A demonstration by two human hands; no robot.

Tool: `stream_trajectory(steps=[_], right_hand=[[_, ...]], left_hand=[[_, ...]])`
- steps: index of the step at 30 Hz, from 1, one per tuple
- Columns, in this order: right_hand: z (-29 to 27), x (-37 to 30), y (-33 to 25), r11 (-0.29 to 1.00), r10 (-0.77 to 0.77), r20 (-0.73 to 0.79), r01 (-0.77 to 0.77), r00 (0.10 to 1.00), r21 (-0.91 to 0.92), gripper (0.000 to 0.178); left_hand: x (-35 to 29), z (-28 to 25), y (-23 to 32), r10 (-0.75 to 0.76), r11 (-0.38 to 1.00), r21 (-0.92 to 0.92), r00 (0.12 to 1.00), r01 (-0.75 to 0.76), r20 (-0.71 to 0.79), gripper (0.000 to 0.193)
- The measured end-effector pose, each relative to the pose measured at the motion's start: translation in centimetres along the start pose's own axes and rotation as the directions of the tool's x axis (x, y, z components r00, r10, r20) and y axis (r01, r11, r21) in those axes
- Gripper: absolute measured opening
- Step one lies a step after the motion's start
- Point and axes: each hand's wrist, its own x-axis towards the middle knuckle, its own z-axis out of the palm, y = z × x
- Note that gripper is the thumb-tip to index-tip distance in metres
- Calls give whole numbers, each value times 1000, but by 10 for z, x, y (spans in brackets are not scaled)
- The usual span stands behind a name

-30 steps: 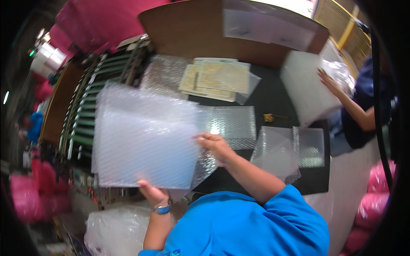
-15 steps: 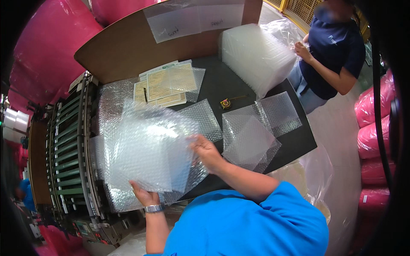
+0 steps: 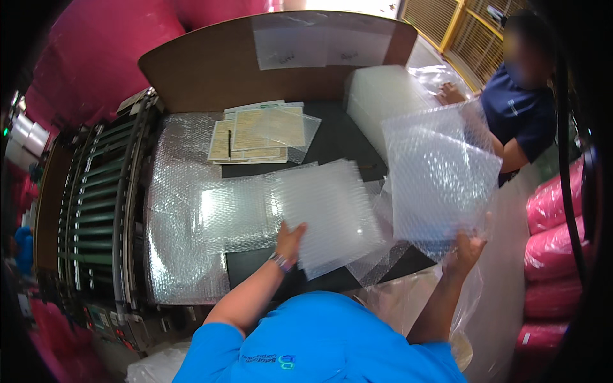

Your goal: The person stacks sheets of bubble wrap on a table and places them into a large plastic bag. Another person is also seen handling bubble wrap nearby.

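Note:
My left hand [image 3: 290, 244], a metal-banded watch on its wrist, is closed on the near left edge of a squarish clear bubble wrap sheet [image 3: 335, 214] above the dark table. Off to the right, my right hand [image 3: 465, 252] grips the lower corner of a few overlapping bubble wrap sheets [image 3: 444, 182], raised and tilted. More bubble wrap pieces [image 3: 246, 207] lie flat on the table left of my left hand. Others show partly beneath the held sheets. How many layers each hand holds, I cannot tell.
A tall stack of clear wrap [image 3: 389, 96] stands at the back right, beside a co-worker in dark blue [image 3: 520, 112]. Papers with a pen [image 3: 255, 134] lie at the back. A brown board [image 3: 211, 70] edges the table; a roller conveyor [image 3: 102, 198] stands left. Pink rolls [image 3: 552, 249] are at right.
My hands have moved apart: the right one swung right with some sheets, while the left shifted right with another. The tape measure on the table is now hidden. The view has shifted slightly.

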Motion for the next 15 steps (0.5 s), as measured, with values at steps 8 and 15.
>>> stream_trajectory(steps=[8, 15], right_hand=[[-26, -16, 30, 950, 311, 262, -309, 913, -52, 52], [45, -9, 51, 912, 364, 738, -379, 568, -159, 47]], left_hand=[[37, 28, 5, 200, 962, 165, 974, -216, 108, 82], [-53, -69, 55, 203, 978, -100, 944, -183, 259, 94]])
